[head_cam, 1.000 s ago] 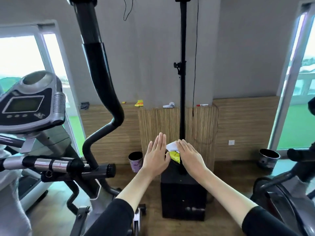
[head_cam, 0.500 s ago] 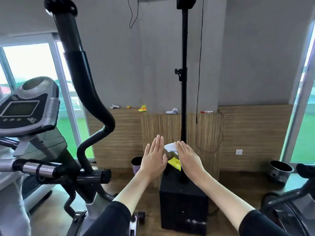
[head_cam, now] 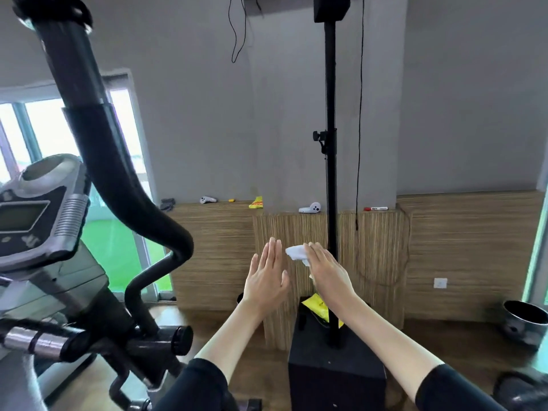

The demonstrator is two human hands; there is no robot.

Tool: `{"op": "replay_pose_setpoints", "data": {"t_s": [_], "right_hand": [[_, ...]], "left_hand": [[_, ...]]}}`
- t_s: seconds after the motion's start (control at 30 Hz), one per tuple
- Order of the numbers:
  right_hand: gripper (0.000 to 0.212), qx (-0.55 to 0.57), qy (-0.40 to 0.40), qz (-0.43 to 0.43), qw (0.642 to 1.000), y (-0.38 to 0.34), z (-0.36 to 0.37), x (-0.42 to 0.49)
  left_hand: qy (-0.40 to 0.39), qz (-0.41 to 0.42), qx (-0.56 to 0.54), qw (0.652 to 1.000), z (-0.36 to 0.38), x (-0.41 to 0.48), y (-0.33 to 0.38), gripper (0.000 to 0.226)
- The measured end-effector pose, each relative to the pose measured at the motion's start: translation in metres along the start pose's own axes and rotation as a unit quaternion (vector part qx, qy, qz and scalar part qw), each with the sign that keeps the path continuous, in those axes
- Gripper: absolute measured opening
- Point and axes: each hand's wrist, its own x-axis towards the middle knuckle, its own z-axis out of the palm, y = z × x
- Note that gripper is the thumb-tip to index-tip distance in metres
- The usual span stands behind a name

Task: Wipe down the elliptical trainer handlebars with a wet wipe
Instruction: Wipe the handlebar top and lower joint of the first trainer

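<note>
With the left hand (head_cam: 267, 280) flat and empty, the right hand (head_cam: 327, 272) pinched the wet wipe (head_cam: 296, 253) and should have kept it bunched firmly before reaching left to the curved black handlebar (head_cam: 118, 179).

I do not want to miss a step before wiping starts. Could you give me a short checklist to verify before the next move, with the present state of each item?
1. Wet wipe in hand: ok, the right hand holds the white wipe under its fingers.
2. Left hand free: ok, open and flat, holding nothing.
3. Wipe touching the handlebar: not ok, both hands are to its right, apart from it.
4. Path to the handlebar: ok, nothing stands between the hands and the black curved bar.
5. Wipe unfolded: not ok, it looks bunched.
6. Wipe wetness: cannot tell.
</note>
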Motion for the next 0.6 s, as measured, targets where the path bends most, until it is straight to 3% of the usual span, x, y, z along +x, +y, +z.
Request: {"op": "replay_pose_setpoints", "data": {"t_s": [0.6], "right_hand": [[0.082,0.133,-0.001,-0.077,0.988,0.021,0.052,0.082]], "left_hand": [[0.038,-0.14,0.104,0.984,0.007,0.059,-0.004,0.068]]}}
